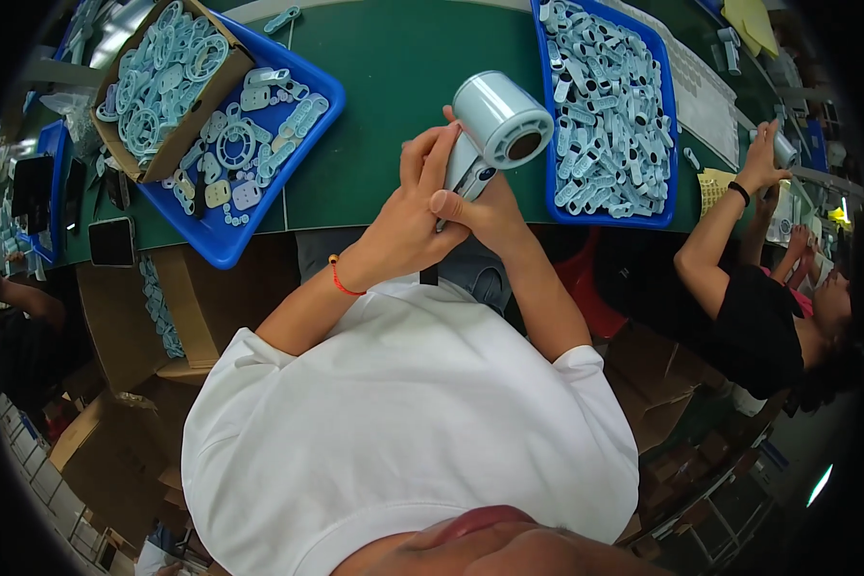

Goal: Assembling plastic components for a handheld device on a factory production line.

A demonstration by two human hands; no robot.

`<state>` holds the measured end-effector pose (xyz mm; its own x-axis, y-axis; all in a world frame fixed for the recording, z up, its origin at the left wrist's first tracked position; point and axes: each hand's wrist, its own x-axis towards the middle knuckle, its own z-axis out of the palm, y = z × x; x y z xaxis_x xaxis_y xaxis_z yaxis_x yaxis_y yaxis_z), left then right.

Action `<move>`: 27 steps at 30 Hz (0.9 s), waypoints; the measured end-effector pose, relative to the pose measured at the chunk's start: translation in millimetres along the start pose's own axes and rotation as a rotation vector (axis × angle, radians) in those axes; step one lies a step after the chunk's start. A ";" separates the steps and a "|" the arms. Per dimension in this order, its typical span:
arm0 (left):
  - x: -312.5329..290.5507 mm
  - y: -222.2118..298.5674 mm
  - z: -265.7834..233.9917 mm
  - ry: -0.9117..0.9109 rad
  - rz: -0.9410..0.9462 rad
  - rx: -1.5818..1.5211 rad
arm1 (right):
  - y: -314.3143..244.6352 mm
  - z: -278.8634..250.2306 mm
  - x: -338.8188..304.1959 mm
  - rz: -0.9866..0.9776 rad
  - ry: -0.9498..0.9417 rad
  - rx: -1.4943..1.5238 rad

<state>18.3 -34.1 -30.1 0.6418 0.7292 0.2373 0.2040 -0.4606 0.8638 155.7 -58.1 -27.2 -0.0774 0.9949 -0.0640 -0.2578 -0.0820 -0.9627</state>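
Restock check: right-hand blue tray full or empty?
Full, or close to it: small pale-blue parts lie heaped across the blue tray, hiding nearly all its floor.

Green surface [413, 58] — there's a packed blue bin [610, 220] on it, an angled blue tray [223, 256] well left of the bin, a phone [112, 242] further left — plus a small pale part [691, 158] just right of the bin.

A dark phone [112, 242] lies on the green table [394, 48], a red seat [580, 293] below.
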 end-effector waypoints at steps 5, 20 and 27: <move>-8.5 -15.8 -25.7 0.303 -0.004 0.121 | -8.7 -17.3 11.7 -0.500 0.228 -0.298; -15.2 5.7 -25.5 0.315 0.667 0.369 | -11.8 -12.6 21.1 -0.334 0.166 -1.135; 26.1 -15.2 -28.0 -0.054 0.320 0.853 | 7.8 -35.7 -6.1 -0.447 0.123 -1.371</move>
<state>11.2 6.1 -24.6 0.7915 0.4873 0.3690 0.4738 -0.8705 0.1334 188.6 -62.8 -43.7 -0.1390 0.9262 0.3505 0.8760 0.2801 -0.3927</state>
